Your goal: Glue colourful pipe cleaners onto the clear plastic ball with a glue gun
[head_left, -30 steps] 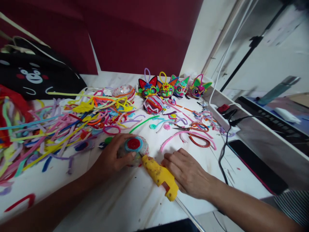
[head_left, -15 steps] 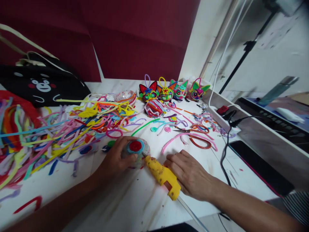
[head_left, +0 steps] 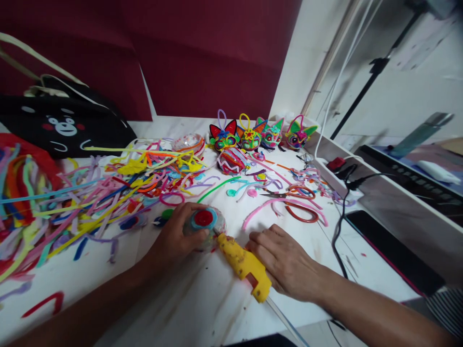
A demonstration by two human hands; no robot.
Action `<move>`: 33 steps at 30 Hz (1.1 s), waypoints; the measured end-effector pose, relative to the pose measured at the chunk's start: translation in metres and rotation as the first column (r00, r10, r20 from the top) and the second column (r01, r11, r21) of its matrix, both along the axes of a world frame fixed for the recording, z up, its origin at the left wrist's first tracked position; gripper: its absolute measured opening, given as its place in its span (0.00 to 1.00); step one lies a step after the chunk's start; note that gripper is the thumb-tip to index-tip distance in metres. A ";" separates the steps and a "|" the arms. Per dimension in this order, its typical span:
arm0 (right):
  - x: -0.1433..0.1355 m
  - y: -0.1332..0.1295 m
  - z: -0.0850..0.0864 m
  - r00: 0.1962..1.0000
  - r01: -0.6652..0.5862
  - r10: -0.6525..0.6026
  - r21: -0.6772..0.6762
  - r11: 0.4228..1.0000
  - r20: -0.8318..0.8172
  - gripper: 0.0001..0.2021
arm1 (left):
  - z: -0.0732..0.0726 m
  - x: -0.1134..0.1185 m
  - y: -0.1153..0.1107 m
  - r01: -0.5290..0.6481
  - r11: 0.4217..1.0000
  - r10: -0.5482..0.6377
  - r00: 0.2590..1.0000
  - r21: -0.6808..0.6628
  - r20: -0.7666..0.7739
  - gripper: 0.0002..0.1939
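Note:
My left hand [head_left: 183, 231] is closed around a clear round ball [head_left: 217, 222] that bears a red disc ringed in light blue, facing up. In my right hand [head_left: 280, 258] is a yellow hot glue gun [head_left: 240, 260], its fingers wrapped round the handle side. The gun's metal nozzle touches or nearly touches the ball's right side, by my left thumb. A clear glue stick [head_left: 285, 320] sticks out of the gun's back end. Beyond my right hand lie orange-handled scissors [head_left: 302, 205] and a pink pipe cleaner [head_left: 267, 206].
A heap of colourful pipe cleaners [head_left: 119, 197] covers the left side. Several decorated cat-like heads [head_left: 249, 137] stand at the back, with a wrapped striped ball [head_left: 233, 160] before them. A black phone [head_left: 394, 253] and a black cable [head_left: 338, 241] lie at right. A black bag [head_left: 65, 125] sits behind the heap.
The view has shifted very slightly. Both hands, the ball and the glue gun keep practically the same positions.

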State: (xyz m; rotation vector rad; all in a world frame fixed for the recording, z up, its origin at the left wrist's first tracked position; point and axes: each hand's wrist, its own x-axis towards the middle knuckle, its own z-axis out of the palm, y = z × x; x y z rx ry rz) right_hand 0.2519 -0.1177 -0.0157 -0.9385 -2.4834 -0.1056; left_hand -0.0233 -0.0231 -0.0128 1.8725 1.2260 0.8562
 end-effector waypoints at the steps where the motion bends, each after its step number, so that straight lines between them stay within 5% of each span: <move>1: 0.000 0.000 0.000 1.000 -0.001 0.001 0.005 1.000 0.003 0.21 | 0.000 0.000 0.000 -0.003 1.000 0.003 1.000 -0.008 -0.002 0.24; 27: 0.005 0.001 0.002 0.999 0.019 -0.018 0.014 1.000 -0.032 0.20 | -0.009 0.002 0.003 -0.016 0.998 0.021 0.997 -0.066 0.070 0.24; 33: 0.006 0.001 0.001 0.999 0.018 -0.019 -0.015 1.000 -0.038 0.21 | 0.007 0.007 0.003 -0.022 0.993 0.025 0.999 -0.119 0.027 0.23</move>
